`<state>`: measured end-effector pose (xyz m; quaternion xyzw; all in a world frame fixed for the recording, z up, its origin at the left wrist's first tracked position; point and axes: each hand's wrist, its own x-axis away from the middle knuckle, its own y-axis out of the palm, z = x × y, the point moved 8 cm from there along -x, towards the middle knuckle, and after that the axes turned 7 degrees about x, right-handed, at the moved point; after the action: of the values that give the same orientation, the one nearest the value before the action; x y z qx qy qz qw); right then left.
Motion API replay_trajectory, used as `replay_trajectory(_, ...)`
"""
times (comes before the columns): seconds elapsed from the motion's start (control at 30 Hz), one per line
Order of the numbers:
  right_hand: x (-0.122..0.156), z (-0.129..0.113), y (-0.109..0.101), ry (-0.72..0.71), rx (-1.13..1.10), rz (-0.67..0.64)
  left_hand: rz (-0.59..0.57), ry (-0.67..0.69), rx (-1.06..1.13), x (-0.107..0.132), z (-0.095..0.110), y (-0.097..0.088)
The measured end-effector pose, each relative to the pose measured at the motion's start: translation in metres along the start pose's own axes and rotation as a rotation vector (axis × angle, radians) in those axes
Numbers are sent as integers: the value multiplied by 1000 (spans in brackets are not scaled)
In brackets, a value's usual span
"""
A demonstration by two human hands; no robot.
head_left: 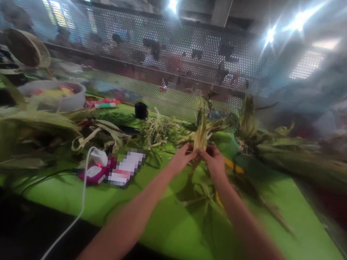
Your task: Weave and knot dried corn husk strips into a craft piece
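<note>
Both of my hands are closed around the lower part of a bundle of pale yellow-green corn husk [201, 136], held upright above the green table [160, 215]. From the left side my left hand [186, 152] grips it near the base. My right hand [215, 157] pinches it from the right, with the fingertips of both hands almost meeting. Loose husk strips [204, 195] hang or lie just below. Behind and to the left rests a clump of thin, pale strands [157, 129]. Motion blur softens the finger details.
At left lie a large heap of husks [22, 138] and a grey tub [73, 100] with colourful contents. A magenta power adapter [96, 175] trails a white cable [82, 203]. More leaves [287, 153] spread at right. A perforated metal screen [169, 68] stands behind.
</note>
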<state>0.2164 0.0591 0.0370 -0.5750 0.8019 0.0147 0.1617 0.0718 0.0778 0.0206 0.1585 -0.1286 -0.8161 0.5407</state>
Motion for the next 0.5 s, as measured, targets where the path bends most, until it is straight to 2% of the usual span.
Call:
replay_trajectory(0.13, 5, -3, -5, 70, -122, 68, 77, -30, 55, 6, 4, 2)
replay_trajectory(0.33, 10, -13, -5, 52, -219, 109, 142, -30, 137, 9, 1, -1)
replay_trajectory(0.5, 4, -15, -10, 41, -280, 48, 10, 36, -17, 2, 5, -1)
